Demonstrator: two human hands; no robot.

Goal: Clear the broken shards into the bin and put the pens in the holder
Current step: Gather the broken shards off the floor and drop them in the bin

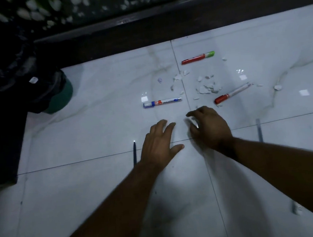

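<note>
Tiled floor (96, 123): three markers (197, 57) (162, 102) (232, 93), two hands (159, 142) (209, 127)

Light: dim, cool blue cast; the glossy white floor tiles (96, 123) are your brightest area.
Glare: small square reflections (144, 99) scattered on the gloss, and a pinpoint glint at the tip of the dark pen (134, 153).
Shadows: soft and grey, pooling under your left hand (159, 142), right hand (208, 125) and both forearms.
Underexposure: the black bin bag (8, 74) is nearly detail-free.
Blur: the pebbled band (86, 4) at the top is smeared, and the lower-right corner is soft.
Distortion: tile joints bow towards the edges.
</note>
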